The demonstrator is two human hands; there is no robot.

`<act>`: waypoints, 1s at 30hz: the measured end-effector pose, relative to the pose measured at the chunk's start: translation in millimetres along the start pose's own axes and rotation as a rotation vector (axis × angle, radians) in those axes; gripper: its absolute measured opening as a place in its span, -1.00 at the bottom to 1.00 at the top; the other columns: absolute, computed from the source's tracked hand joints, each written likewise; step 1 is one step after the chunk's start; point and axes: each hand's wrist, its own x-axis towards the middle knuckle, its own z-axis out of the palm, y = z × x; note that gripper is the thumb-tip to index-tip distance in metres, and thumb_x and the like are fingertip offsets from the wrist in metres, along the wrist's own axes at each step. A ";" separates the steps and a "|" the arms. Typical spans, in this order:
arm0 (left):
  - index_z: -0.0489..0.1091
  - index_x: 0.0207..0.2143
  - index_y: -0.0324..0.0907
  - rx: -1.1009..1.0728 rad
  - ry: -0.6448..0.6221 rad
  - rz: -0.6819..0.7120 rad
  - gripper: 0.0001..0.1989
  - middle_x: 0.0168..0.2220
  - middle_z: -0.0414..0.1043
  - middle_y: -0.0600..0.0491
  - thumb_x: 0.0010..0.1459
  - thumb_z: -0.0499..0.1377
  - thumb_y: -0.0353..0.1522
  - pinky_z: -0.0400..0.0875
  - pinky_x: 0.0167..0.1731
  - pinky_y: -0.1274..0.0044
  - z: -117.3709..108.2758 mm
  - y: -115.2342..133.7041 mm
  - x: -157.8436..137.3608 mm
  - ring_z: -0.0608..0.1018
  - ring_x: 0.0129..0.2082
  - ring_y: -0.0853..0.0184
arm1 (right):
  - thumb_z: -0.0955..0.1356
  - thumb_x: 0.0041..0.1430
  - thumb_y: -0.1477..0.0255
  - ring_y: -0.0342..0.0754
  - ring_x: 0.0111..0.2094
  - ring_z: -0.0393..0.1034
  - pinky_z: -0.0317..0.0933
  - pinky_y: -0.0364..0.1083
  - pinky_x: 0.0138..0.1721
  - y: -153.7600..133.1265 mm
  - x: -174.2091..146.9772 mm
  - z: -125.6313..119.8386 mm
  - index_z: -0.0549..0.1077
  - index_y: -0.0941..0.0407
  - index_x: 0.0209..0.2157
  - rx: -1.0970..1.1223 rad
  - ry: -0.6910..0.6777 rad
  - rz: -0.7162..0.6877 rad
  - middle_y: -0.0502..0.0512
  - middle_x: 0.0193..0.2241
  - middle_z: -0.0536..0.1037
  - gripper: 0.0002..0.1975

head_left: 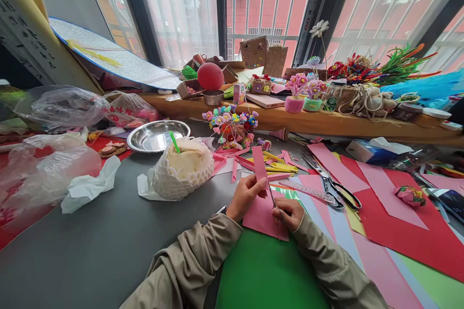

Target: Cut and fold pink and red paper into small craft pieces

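My left hand is closed on a pink paper strip, thumb on its face, and holds it upright. In my right hand is a small pair of scissors, its blades pointing up along the strip's right edge; whether they touch the paper I cannot tell. Under both hands lies a pink paper sheet, partly over a green sheet at the table's front edge. Folded pink and yellow paper pieces are strewn just beyond my hands.
Large black-handled scissors and a clear ruler lie to the right, among red card and pastel sheets. Leftward stand a net-wrapped coconut with a green straw and a steel plate. Craft flowers stand behind.
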 end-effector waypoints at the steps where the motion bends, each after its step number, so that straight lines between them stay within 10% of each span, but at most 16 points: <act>1: 0.21 -0.60 -0.27 0.000 -0.005 0.004 -0.76 -0.67 0.21 0.14 -0.05 0.04 -0.25 0.21 -0.58 0.64 0.3 0.6 -0.3 0.32 -0.65 0.50 | 0.12 -0.02 0.09 -0.21 -0.70 0.12 -0.01 -0.18 -0.65 1.3 -0.5 0.5 0.22 0.14 -0.81 0.009 0.003 0.003 -0.02 -0.79 0.21 -0.50; 30: 0.22 -0.61 -0.28 -0.013 -0.065 -0.016 -0.77 -0.69 0.24 0.13 -0.02 0.02 -0.30 0.18 -0.59 0.65 1.0 0.1 -0.5 0.30 -0.66 0.51 | 0.10 0.00 0.10 -0.19 -0.67 0.15 0.02 -0.17 -0.61 4.4 -0.2 -1.1 0.23 0.17 -0.79 0.011 -0.011 0.003 0.01 -0.77 0.24 -0.49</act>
